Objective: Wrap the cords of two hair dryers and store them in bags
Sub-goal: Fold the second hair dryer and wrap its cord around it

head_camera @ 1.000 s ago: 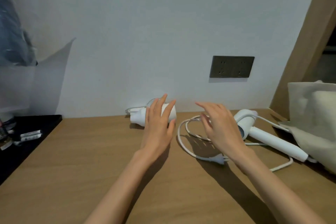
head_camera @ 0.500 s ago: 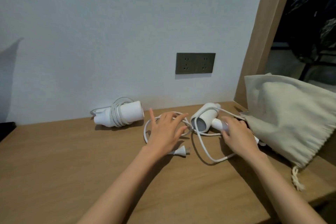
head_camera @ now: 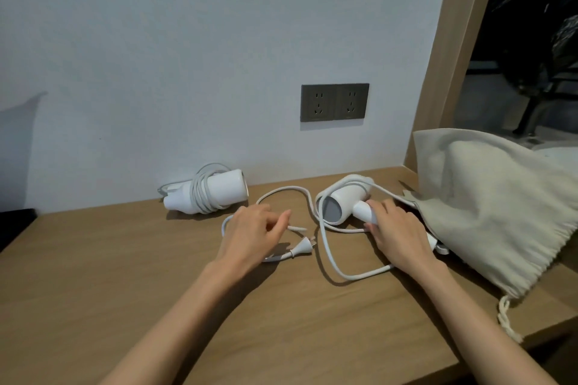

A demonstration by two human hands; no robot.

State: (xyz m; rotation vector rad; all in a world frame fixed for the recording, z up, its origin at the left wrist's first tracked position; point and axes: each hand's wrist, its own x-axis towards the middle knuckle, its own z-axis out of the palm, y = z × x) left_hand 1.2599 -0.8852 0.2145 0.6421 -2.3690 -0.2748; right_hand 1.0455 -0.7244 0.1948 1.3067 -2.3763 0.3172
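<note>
A white hair dryer (head_camera: 339,201) lies on the wooden table (head_camera: 125,275) with its loose white cord (head_camera: 325,253) looping across the wood. My right hand (head_camera: 398,233) is closed around its handle. My left hand (head_camera: 251,233) rests over the cord, fingers curling at it just above the plug (head_camera: 301,247). A second white hair dryer (head_camera: 215,192), its cord wound around the body, lies by the wall at the left. A cream drawstring bag (head_camera: 488,200) sits at the right, touching the first dryer's handle end.
A dark double wall socket (head_camera: 334,102) is above the dryers. A wooden post (head_camera: 450,56) rises at the right, with a dark opening beyond it. The table's right edge runs under the bag, whose drawstring (head_camera: 506,319) hangs near it.
The view has swung right. My right hand went from above the cord to gripping the dryer's handle. My left hand left the wrapped dryer and settled on the loose cord near the plug.
</note>
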